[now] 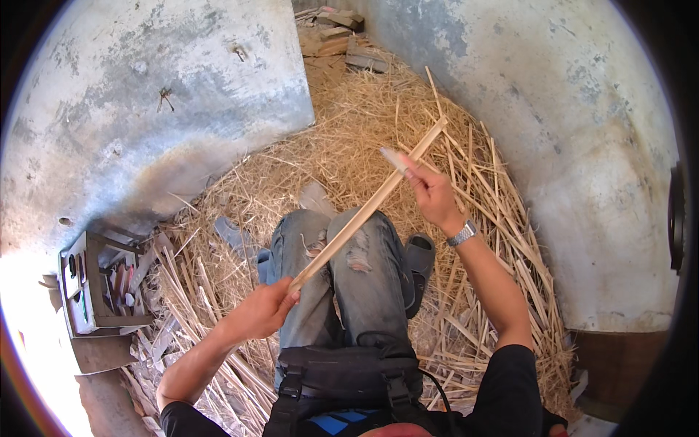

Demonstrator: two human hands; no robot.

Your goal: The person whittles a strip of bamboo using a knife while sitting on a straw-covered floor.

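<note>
My left hand [263, 309] is closed round the near end of a long, pale wooden strip [357, 221]. The strip slants up and to the right over my knees, its far end above the shavings. At its upper part, my right hand [435, 195] grips a knife [395, 159]. The flat blade points up and left and lies across the strip, seemingly touching it. The knife's handle is hidden inside my fingers. A metal watch [461, 233] circles my right wrist.
Curly shavings [349, 138] cover the floor, with several long strips [510, 218] piled at my right and more [193, 291] at my left. A wooden box [91, 291] of small items stands left. Walls [582, 146] close in both sides; wood blocks [338, 25] lie far ahead.
</note>
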